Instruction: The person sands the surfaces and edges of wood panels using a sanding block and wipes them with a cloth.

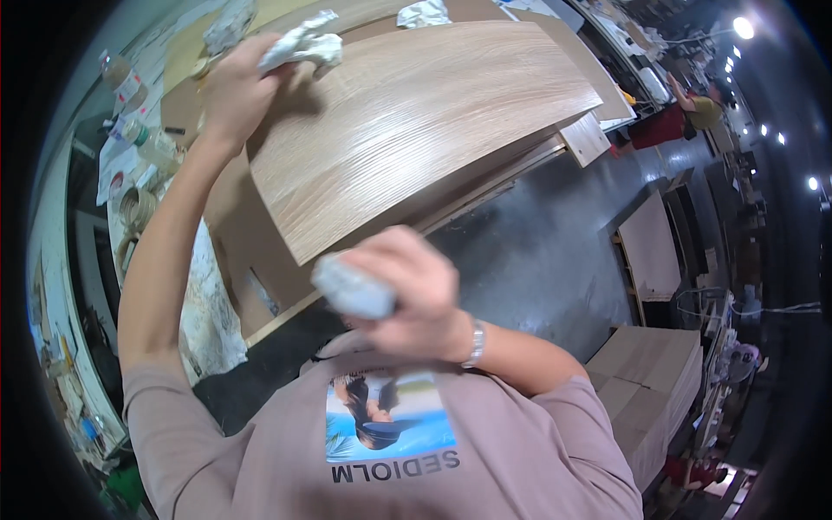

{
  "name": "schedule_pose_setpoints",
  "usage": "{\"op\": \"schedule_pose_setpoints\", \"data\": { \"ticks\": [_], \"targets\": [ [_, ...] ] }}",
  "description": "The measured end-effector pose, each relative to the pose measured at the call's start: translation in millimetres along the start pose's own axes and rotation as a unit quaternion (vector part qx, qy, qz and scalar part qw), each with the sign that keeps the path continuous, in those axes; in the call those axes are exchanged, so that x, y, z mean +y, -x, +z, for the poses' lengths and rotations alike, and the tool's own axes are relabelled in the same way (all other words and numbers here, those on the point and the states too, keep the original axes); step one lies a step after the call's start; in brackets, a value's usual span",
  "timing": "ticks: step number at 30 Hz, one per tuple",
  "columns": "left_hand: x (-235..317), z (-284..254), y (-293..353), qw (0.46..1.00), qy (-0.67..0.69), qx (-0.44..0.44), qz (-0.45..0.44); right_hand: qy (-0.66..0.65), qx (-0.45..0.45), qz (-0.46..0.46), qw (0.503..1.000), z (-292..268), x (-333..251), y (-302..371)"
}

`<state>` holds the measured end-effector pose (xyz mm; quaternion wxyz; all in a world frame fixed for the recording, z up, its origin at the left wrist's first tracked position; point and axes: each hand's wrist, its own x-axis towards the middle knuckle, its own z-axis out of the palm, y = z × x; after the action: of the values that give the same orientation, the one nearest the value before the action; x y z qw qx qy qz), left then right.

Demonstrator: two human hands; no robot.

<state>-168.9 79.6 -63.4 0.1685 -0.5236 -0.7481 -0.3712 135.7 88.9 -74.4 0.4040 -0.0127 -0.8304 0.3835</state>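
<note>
My left hand (236, 97) is closed around a crumpled white cloth (303, 48) at the far left corner of a wood-grain panel (416, 130). The panel lies tilted across the bench, glossy with reflected light. My right hand (412, 282) is nearer to my chest, in front of the panel's near edge and blurred by motion. Its fingers are wrapped round a pale grey-white wad (351, 288), whose exact kind the blur hides. Another crumpled white cloth (424, 13) lies beyond the panel's far edge.
Along the left stand a clear bottle (126, 82), a second bottle (149, 143) and a tape roll (137, 206). Cardboard (238, 208) lies under the panel. Stacked cardboard boxes (646, 373) stand at right. A person (667, 121) is at the far right, near another workbench.
</note>
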Motion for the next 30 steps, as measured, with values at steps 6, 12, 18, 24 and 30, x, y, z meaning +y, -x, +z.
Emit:
{"op": "schedule_pose_setpoints", "data": {
  "ticks": [6,12,18,24,30],
  "targets": [
    [123.5,-41.7,57.2,0.904,0.040,-0.314,0.288,0.050,0.319,0.333,0.886,-136.6,44.9,73.7],
    [175.7,69.0,5.2,0.885,0.066,-0.356,0.294,0.067,0.493,0.382,0.779,-228.0,86.8,163.4],
    [268.5,230.7,-88.5,0.874,0.042,-0.310,0.372,0.043,0.571,0.385,0.724,-306.8,132.1,183.1],
    [354.4,366.5,-173.4,0.877,0.079,-0.327,0.342,0.040,0.563,0.390,0.728,-397.1,203.8,169.1],
    [356.8,352.3,-281.7,0.921,0.281,-0.268,0.021,-0.066,0.213,0.164,0.961,-435.7,256.6,55.8]
  ]
}}
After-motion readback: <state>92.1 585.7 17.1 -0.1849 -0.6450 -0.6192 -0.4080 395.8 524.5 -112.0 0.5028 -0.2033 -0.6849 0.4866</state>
